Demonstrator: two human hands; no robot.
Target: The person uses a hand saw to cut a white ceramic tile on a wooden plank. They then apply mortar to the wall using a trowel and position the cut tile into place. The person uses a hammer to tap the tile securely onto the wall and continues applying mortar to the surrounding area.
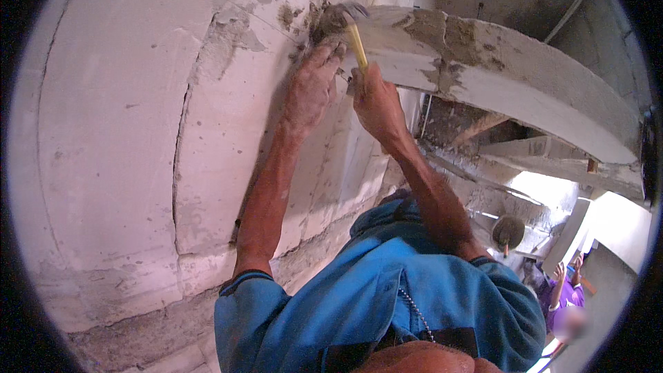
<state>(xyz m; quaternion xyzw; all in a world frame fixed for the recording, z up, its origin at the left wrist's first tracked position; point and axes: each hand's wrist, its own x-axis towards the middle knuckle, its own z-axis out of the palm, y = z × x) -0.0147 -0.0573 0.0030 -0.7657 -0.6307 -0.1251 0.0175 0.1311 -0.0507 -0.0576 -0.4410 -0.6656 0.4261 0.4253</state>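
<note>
My right hand [378, 105] grips the yellow handle of a hammer [356, 45]. Its dark head, partly smeared by motion, is up against the rough grey mortar [328, 24] where the pale block wall [131, 110] meets a pale beam [511, 72]. Just left of the handle, my dusty left hand [312, 90] is raised at the same joint, its fingers closed and bent toward the mortar. What those fingers hold, if anything, is hidden. Both arms reach up from blue sleeves.
The beam runs from the joint to the right, with grey mortar patches on it. Cracks and seams cross the wall. At the lower right, a person in purple [568, 295] has raised hands; a round grey pan-like thing [507, 232] is nearby.
</note>
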